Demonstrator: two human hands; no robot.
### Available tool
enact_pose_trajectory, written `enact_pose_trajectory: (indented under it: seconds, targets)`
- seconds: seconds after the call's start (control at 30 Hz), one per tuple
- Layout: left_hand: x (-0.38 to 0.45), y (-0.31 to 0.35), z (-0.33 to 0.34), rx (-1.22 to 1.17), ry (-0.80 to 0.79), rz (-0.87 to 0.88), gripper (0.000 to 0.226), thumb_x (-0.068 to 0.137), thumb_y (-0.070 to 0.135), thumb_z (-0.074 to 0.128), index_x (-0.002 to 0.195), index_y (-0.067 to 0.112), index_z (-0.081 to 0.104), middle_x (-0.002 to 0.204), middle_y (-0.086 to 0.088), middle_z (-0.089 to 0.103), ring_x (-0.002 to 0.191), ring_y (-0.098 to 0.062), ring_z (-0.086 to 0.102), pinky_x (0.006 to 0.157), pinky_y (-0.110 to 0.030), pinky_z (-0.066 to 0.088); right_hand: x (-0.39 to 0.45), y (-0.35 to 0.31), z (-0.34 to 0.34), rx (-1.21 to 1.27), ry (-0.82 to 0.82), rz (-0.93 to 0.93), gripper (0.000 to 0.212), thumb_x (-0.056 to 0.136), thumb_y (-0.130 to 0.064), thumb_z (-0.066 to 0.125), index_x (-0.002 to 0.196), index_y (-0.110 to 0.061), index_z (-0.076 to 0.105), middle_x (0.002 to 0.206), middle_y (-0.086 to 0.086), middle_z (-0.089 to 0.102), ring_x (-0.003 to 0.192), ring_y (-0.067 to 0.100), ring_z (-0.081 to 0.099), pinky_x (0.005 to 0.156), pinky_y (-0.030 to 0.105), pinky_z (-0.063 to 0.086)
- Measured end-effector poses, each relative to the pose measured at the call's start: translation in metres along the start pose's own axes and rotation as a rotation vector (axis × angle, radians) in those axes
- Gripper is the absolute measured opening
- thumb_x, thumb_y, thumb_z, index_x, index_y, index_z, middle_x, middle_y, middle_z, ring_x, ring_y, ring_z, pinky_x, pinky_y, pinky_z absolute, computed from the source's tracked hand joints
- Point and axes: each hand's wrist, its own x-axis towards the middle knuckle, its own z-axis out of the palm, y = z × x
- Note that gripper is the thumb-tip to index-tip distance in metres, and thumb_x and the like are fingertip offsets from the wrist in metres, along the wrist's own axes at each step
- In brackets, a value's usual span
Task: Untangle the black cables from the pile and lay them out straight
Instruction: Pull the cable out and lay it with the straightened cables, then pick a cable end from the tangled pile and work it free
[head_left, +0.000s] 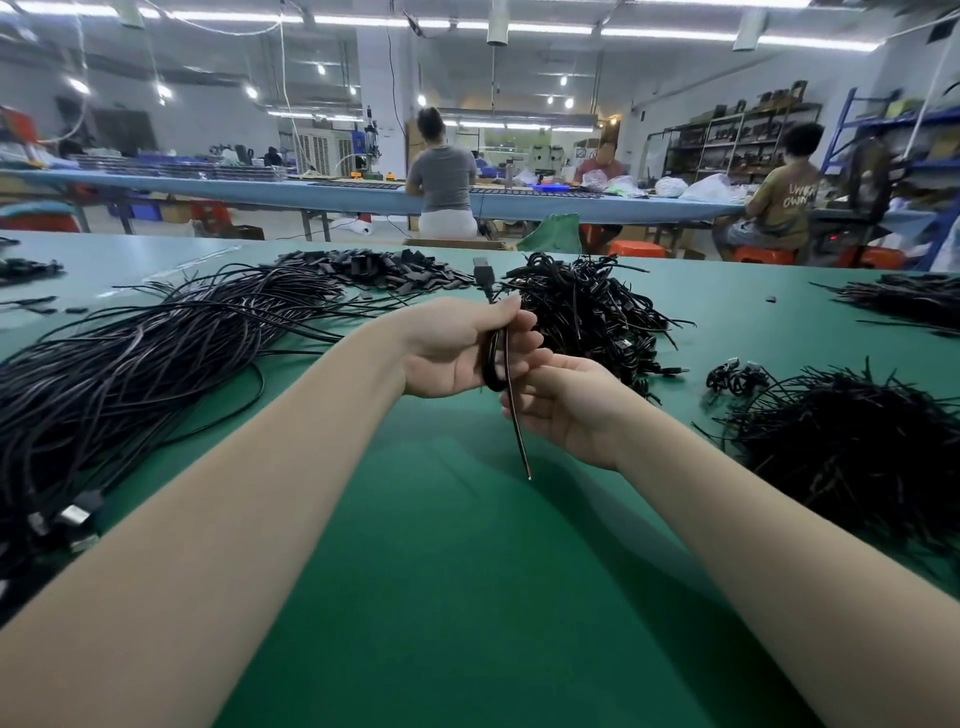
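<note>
**wireguy:** Both hands are up over the green worktop (467, 597). Left hand (457, 353) has its fingers wrapped round a small coiled cable (493, 364), with the USB plug (482, 271) poking out at 12 o'clock. Right hand (566, 410) is curled too, fingers meeting the coil; the bare tail (521, 447) hangs toward 6.

**benchrat:** Where's the pile?

**wireguy:** The tangled pile (582, 312) is just past the hands at 1 o'clock, the straightened bundle (156, 353) at 9. I reckon these are light, thin and floppy with some coil memory. I'd pinch near the plug, slide down the jacket and avoid yanking the stripped end.
</note>
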Motion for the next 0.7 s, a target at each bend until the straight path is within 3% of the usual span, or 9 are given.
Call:
enact_pose_trajectory:
  seconds: [0.1, 0.2, 0.33, 0.4, 0.47, 0.57, 0.7]
  targets:
    - [0.000, 0.002, -0.006, 0.168, 0.092, -0.030, 0.030, 0.100, 0.033, 0.045, 0.085, 0.012, 0.059, 0.071, -0.001, 0.061, 0.061, -0.010, 0.064, 0.065, -0.022, 0.054, 0.001, 0.003, 0.000, 0.026, 0.026, -0.016, 0.010, 0.094, -0.011, 0.057, 0.091, -0.015, 0.065, 0.064, -0.005, 0.068, 0.054, 0.006, 0.063, 0.071, 0.025, 0.055]
    - [0.003, -0.003, -0.010, 0.340, 0.166, -0.063, 0.033, 0.099, 0.041, 0.044, 0.081, 0.021, 0.063, 0.075, 0.002, 0.050, 0.064, -0.009, 0.050, 0.066, -0.022, 0.039, 0.002, 0.007, -0.005, 0.012, 0.061, -0.028, 0.011, 0.096, -0.015, 0.056, 0.095, -0.015, 0.067, 0.072, -0.005, 0.071, 0.057, 0.007, 0.064, 0.075, 0.028, 0.054]
    - [0.010, -0.014, -0.007, 0.062, 0.095, -0.012, 0.033, 0.100, 0.036, 0.043, 0.084, 0.020, 0.067, 0.095, 0.000, 0.069, 0.094, -0.016, 0.059, 0.099, -0.031, 0.042, 0.003, 0.009, -0.009, -0.006, 0.072, -0.012, 0.012, 0.096, -0.021, 0.056, 0.092, -0.017, 0.067, 0.071, -0.004, 0.068, 0.057, 0.009, 0.064, 0.069, 0.028, 0.056]
    - [0.013, -0.019, -0.004, -0.040, 0.099, 0.018, 0.031, 0.101, 0.034, 0.042, 0.086, 0.018, 0.064, 0.087, 0.000, 0.070, 0.083, -0.013, 0.064, 0.093, -0.028, 0.046, 0.003, 0.010, -0.009, -0.023, 0.067, -0.026, 0.018, 0.095, -0.031, 0.056, 0.089, -0.017, 0.066, 0.070, -0.003, 0.063, 0.062, 0.013, 0.066, 0.075, 0.033, 0.055]
    - [0.017, -0.024, 0.000, -0.048, 0.129, 0.071, 0.029, 0.101, 0.032, 0.042, 0.088, 0.016, 0.063, 0.078, 0.000, 0.061, 0.068, -0.012, 0.060, 0.078, -0.028, 0.050, 0.002, 0.011, -0.006, -0.087, 0.014, -0.049, 0.028, 0.094, -0.042, 0.053, 0.092, -0.017, 0.064, 0.072, -0.004, 0.064, 0.070, 0.016, 0.070, 0.076, 0.032, 0.054]
    - [0.018, -0.028, 0.004, -0.008, 0.163, 0.132, 0.029, 0.102, 0.029, 0.042, 0.089, 0.015, 0.063, 0.069, 0.002, 0.055, 0.058, -0.009, 0.054, 0.059, -0.023, 0.050, 0.002, 0.013, 0.001, -0.205, -0.070, -0.113, 0.028, 0.095, -0.042, 0.052, 0.096, -0.016, 0.063, 0.084, -0.006, 0.067, 0.068, 0.012, 0.066, 0.075, 0.029, 0.052]
    - [0.019, -0.031, 0.004, 0.079, 0.163, 0.156, 0.029, 0.102, 0.032, 0.041, 0.091, 0.017, 0.064, 0.077, 0.001, 0.048, 0.070, -0.011, 0.046, 0.068, -0.023, 0.041, 0.002, 0.011, 0.007, -0.438, 0.030, -0.237, 0.024, 0.098, -0.029, 0.051, 0.080, -0.014, 0.056, 0.072, -0.004, 0.055, 0.050, 0.006, 0.050, 0.058, 0.024, 0.051]
